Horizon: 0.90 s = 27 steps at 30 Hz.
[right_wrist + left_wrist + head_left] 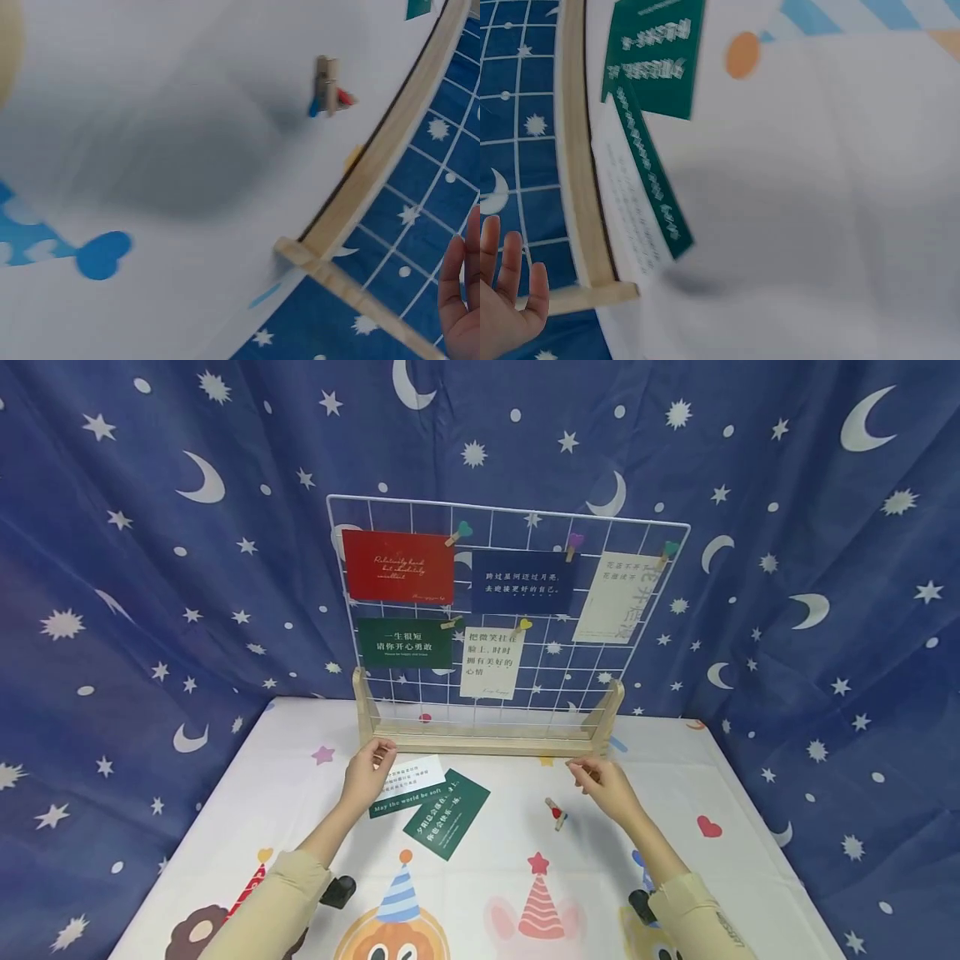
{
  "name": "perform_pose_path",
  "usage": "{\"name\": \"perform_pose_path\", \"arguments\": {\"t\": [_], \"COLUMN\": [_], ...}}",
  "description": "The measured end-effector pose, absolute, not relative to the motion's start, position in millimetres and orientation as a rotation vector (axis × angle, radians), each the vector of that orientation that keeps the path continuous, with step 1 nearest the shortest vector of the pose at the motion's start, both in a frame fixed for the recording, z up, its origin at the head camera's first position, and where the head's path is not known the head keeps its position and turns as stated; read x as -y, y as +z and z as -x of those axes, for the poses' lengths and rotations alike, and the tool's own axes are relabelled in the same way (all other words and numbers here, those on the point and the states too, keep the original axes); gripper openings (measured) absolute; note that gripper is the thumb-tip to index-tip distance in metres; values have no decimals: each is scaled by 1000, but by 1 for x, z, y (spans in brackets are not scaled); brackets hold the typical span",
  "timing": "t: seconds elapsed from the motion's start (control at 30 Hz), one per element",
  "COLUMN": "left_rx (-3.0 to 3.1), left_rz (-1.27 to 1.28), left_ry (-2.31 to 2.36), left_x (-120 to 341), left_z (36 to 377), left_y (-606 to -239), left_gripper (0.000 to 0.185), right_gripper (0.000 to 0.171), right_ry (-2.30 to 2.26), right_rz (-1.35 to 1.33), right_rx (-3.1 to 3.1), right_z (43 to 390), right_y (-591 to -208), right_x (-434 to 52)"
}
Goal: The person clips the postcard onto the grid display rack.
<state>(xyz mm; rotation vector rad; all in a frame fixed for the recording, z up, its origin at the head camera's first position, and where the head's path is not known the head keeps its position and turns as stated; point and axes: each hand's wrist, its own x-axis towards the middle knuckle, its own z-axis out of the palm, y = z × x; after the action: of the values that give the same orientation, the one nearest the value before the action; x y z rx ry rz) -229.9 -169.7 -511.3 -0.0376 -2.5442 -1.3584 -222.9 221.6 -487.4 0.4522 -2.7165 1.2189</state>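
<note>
Holding five printed cards, the upper-centre rack faces left hand and right hand, both grips relaxed.

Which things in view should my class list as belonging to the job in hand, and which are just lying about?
Seemingly for the job: grid stand, five clipped cards, loose cards, clothespins.

Apparently just setting: starry curtain, party-print tablecloth.

Room to pass lies between loose cards and clothespins; the wire rack bars the back.
</note>
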Motion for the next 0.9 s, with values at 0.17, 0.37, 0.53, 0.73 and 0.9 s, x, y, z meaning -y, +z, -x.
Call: {"name": "perform_pose_path", "arguments": {"t": [0.17, 0.37, 0.53, 0.73, 0.9], "left_rx": [2620, 2646, 2664, 2697, 2791], "left_rz": [-30, -67, -95, -101, -175], "left_ry": [-1218, -1196, -1143, -1087, -1034], "left_x": [185, 200, 206, 207, 206], "left_z": [221, 219, 217, 221, 225], "left_y": [-532, -548, -559, -565, -568], "left_gripper": [12, 15, 17, 32, 49], "right_gripper": [19, 18, 19, 19, 20], "right_ry": [1150, 1081, 1008, 908, 855], "right_rz": [-413, -380, -376, -383, -372], "right_rx": [2756, 2823, 2887, 2921, 2981], "right_z": [213, 206, 203, 202, 203], "right_y": [-497, -505, -511, -516, -521], "right_x": [-231, -238, -242, -248, -251]}}
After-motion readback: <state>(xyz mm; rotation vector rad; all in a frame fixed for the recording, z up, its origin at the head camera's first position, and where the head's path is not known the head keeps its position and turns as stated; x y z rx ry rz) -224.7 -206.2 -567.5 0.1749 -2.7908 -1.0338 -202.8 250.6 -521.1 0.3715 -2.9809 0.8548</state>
